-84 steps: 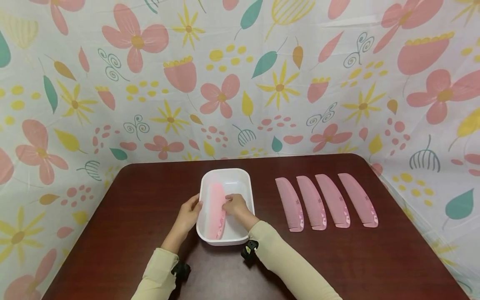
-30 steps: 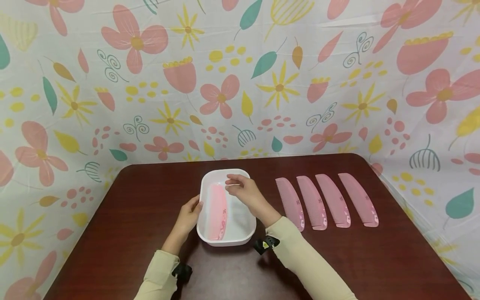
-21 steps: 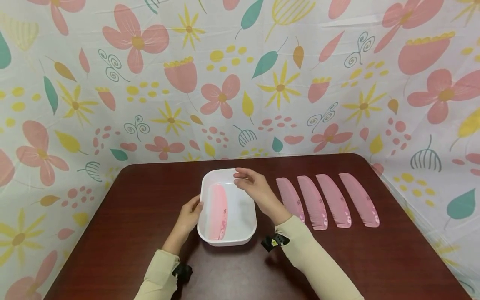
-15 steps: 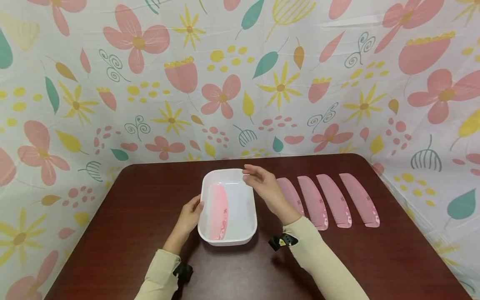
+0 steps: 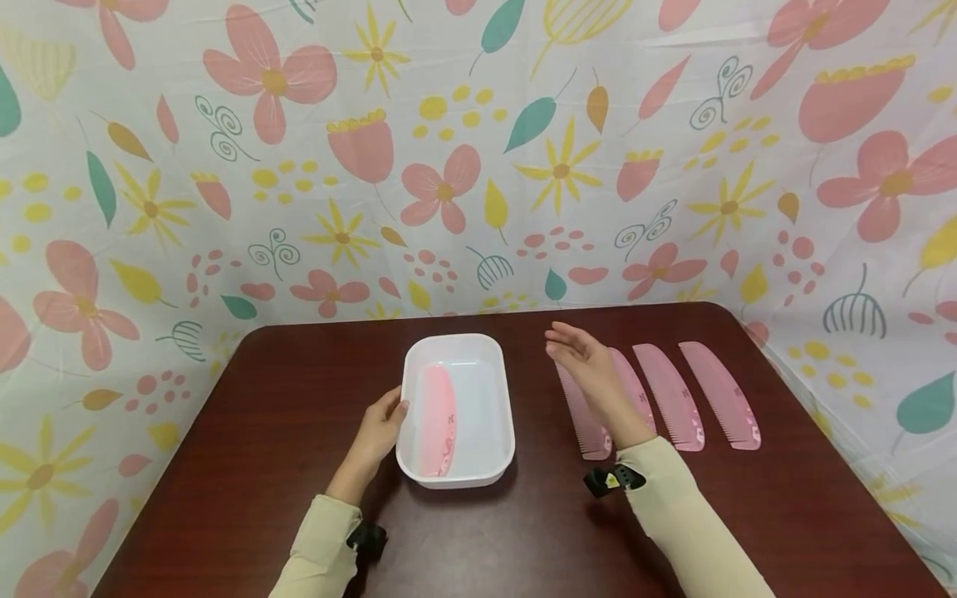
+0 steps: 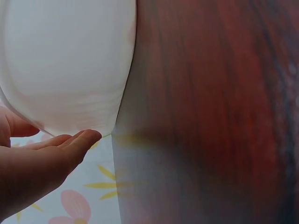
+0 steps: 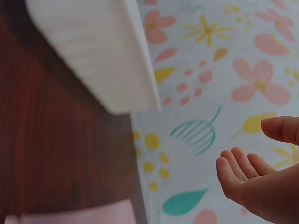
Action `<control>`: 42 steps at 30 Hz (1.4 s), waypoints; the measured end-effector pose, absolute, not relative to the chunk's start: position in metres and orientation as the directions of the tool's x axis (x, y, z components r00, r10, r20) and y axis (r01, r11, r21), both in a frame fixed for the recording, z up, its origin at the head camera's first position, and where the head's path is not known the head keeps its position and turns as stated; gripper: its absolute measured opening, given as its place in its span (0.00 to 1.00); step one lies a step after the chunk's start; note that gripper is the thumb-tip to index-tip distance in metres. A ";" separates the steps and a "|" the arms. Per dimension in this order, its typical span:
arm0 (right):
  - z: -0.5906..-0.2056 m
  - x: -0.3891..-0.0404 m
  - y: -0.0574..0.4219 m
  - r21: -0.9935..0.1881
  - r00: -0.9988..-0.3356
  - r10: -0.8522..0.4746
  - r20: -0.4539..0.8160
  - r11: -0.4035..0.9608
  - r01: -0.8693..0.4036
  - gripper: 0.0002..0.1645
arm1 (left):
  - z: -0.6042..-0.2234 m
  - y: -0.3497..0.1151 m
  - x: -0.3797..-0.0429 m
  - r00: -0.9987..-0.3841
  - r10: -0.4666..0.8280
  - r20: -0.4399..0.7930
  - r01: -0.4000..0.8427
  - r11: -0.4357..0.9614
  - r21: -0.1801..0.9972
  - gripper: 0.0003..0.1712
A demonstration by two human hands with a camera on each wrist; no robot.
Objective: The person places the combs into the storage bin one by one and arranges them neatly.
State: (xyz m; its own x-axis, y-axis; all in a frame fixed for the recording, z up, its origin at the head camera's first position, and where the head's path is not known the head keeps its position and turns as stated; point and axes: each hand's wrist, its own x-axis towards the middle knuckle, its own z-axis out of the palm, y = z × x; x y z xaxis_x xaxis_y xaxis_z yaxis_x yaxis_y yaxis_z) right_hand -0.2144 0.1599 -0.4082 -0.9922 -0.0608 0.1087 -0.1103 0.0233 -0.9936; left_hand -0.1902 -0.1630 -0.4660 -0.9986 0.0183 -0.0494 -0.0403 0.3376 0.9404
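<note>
A white plastic tray stands mid-table with a pink comb lying lengthwise along its left side. My left hand holds the tray's left rim, thumb at the edge and fingers against the outer wall, as the left wrist view shows on the tray. To the right, my right hand is raised over the nearest combs, fingers extended and nothing in them. It partly covers the leftmost comb and the comb beside it. In the right wrist view the palm and spread thumb of that hand show.
Two more pink combs, one comb and a far-right comb, lie slanted in the same row. The dark wooden table ends at a flower-print cloth hanging behind and at the sides.
My right hand let go of the comb in the tray, lifted out and moved right to above the row of combs. My left hand stays on the tray's rim.
</note>
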 end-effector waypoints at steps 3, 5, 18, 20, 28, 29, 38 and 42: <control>-0.416 -0.215 0.172 -0.996 -0.996 -0.043 0.082 0.043 -0.084 0.32 | -0.466 -0.163 -0.191 -0.999 0.022 -0.050 -0.040 0.336 0.941 0.25; -0.421 -0.215 0.179 -0.997 -0.998 -0.032 0.056 0.058 -0.058 0.32 | -0.466 -0.163 -0.192 -0.998 0.022 -0.052 -0.042 0.334 0.942 0.25; -0.447 -0.220 0.198 -0.987 -0.983 0.122 -0.134 0.077 0.144 0.32 | -0.463 -0.161 -0.194 -0.998 0.023 -0.058 -0.046 0.344 0.938 0.25; -0.452 -0.221 0.199 -0.981 -0.980 0.125 -0.157 0.091 0.169 0.33 | -0.464 -0.162 -0.192 -0.998 0.023 -0.059 -0.048 0.351 0.935 0.25; -0.458 -0.217 0.200 -0.971 -0.972 0.114 -0.203 0.101 0.215 0.38 | -0.465 -0.163 -0.190 -0.997 0.027 -0.065 -0.052 0.347 0.937 0.25; -0.458 -0.217 0.200 -0.971 -0.972 0.116 -0.204 0.100 0.216 0.38 | -0.465 -0.163 -0.190 -0.998 0.027 -0.065 -0.051 0.343 0.938 0.25; -0.460 -0.217 0.200 -0.950 -0.969 0.119 -0.218 0.203 0.238 0.39 | -0.465 -0.162 -0.191 -0.997 0.032 -0.072 -0.057 0.349 0.936 0.25; -0.461 -0.219 0.200 -0.939 -0.971 0.106 -0.215 0.249 0.235 0.39 | -0.464 -0.163 -0.190 -0.998 0.034 -0.062 -0.045 0.356 0.933 0.25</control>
